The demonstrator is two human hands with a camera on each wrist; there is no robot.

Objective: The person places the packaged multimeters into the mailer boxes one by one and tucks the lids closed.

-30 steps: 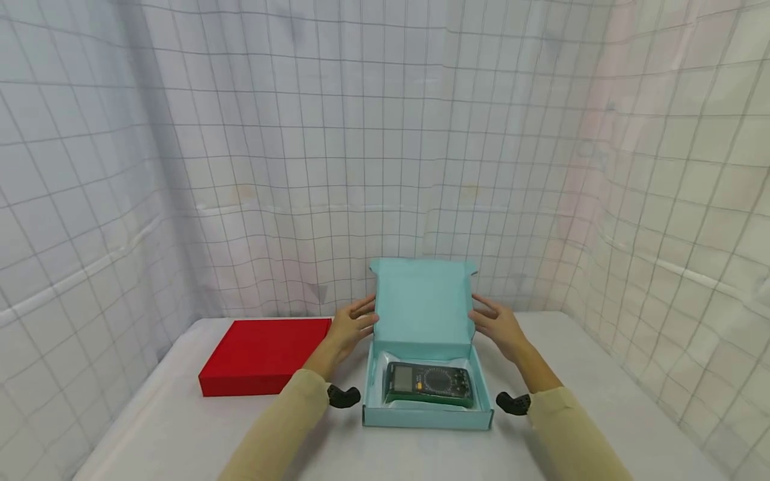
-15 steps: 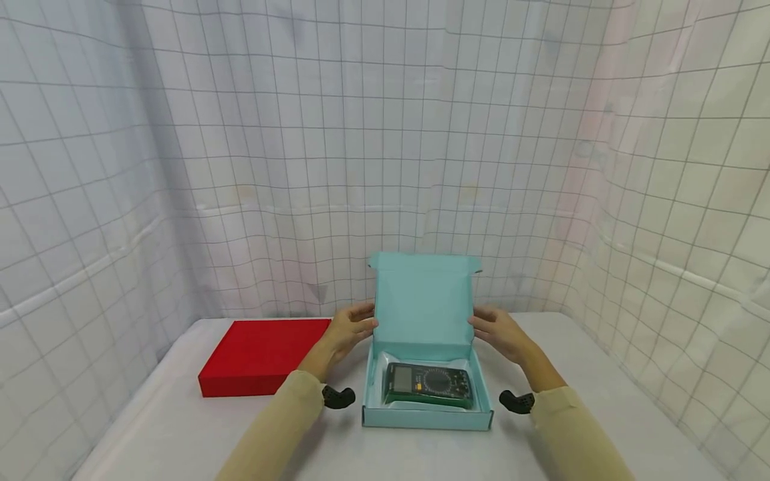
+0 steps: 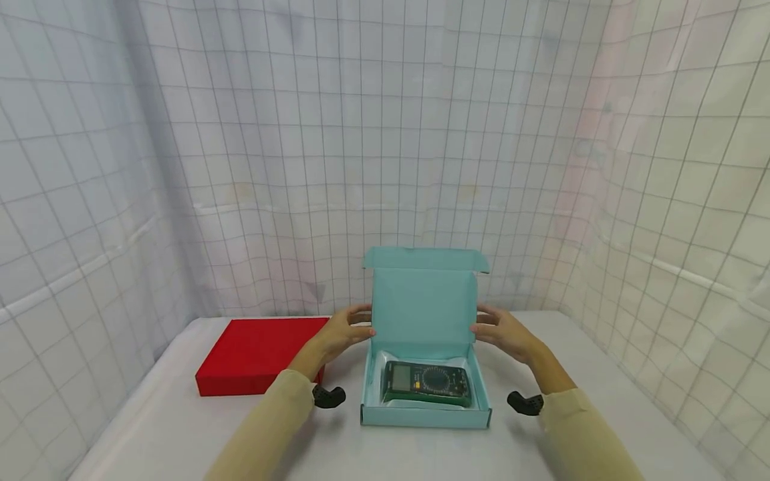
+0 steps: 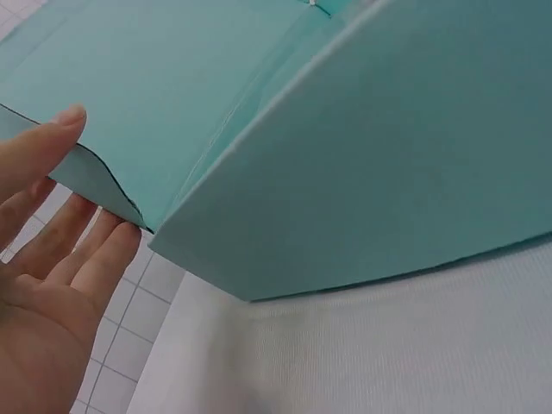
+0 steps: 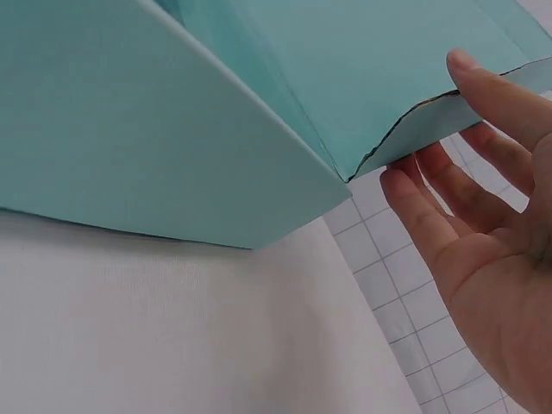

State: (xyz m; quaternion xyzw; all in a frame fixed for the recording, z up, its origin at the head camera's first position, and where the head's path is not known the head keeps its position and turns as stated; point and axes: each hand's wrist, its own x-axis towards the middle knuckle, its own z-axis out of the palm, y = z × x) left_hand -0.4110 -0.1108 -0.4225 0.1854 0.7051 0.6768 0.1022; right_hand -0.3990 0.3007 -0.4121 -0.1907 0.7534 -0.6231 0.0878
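Observation:
A light-blue cardboard box (image 3: 426, 418) stands with its lid (image 3: 424, 304) raised at the back and a front flap at the lid's top. Inside it lies a black multimeter (image 3: 427, 381) with a green edge, on clear plastic wrap. At the lid's left edge, my left hand (image 3: 339, 331) pinches the side flap, thumb on the inner face and fingers behind, as the left wrist view shows. The right edge is held likewise by my right hand (image 3: 505, 334); in the right wrist view its thumb (image 5: 483, 82) lies over the flap and its fingers (image 5: 423, 207) sit beneath.
A flat red box (image 3: 261, 357) lies to the left, partly behind my left forearm. White cloth covers the table (image 3: 421, 457). Grid-patterned curtains (image 3: 397, 133) surround it at the back and both sides. A black device (image 3: 329, 397) sits at each wrist.
The lid has swung further upright, its top edge higher and its front flap more visible. Both hands have moved slightly with it, wrists spreading apart. The multimeter stays in place.

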